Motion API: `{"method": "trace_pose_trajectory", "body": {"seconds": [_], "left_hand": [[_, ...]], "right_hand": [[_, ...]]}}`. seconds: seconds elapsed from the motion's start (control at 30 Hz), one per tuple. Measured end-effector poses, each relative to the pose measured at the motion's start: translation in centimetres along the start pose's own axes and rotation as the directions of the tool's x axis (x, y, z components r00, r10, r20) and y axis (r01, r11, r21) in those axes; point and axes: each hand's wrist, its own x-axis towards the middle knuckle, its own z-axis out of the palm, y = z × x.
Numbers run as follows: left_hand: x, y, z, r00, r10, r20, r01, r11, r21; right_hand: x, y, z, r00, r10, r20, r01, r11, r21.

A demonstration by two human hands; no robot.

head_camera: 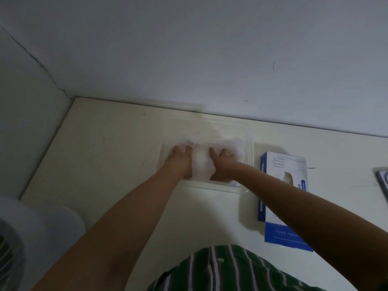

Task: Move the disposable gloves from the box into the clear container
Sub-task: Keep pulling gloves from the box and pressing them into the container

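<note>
Left hand (181, 159) and right hand (223, 163), seemingly flat-fingered, press gloves (202, 164) into clear container (249, 147); box (283, 185) beside.

Left fingers (184, 149) and right fingers (212, 153) end inside the gloves (202, 164); tips hidden. Container (231, 128) walls beyond the fingers barely resolve. Box (281, 164) right of fingers: print unreadable, forearm (294, 198) covers part. Dark item (382, 181) further right: cropped.

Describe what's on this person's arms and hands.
The left forearm and right forearm are bare, with no sleeves in view. The left hand and right hand wear no gloves; no watch, ring or bracelet shows. The shirt is dark green with thin pale stripes and a pale button.
</note>
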Motion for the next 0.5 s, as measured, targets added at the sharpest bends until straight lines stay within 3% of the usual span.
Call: {"method": "trace_pose_trajectory", "body": {"seconds": [0.07,0.13,0.27,0.37,0.5], "left_hand": [[-0.6,0.1,-0.5,0.997,0.032,-0.063,-0.028,0.997,0.072],[-1.3,0.2,-1.2,0.980,0.069,-0.186,-0.039,0.987,0.159],[-3.3,2.2,-2.6,0.850,0.123,-0.513,-0.055,0.988,0.145],[-4.7,5.1,-3.4,0.754,0.165,-0.636,-0.170,0.984,0.054],[-6.3,10.3,-3.1,0.710,0.270,-0.650,-0.384,0.923,-0.036]], "right_hand": [[-0.7,0.1,-0.6,0.997,-0.062,-0.050,0.061,0.998,-0.024],[-1.5,0.2,-1.4,0.970,-0.143,-0.199,0.143,0.990,-0.012],[-4.1,1.4,-3.3,0.802,-0.212,-0.558,0.350,0.924,0.153],[-5.8,3.8,-4.4,0.698,-0.105,-0.708,0.388,0.887,0.251],[-7.3,8.9,-3.9,0.699,0.069,-0.712,0.278,0.891,0.358]]}}
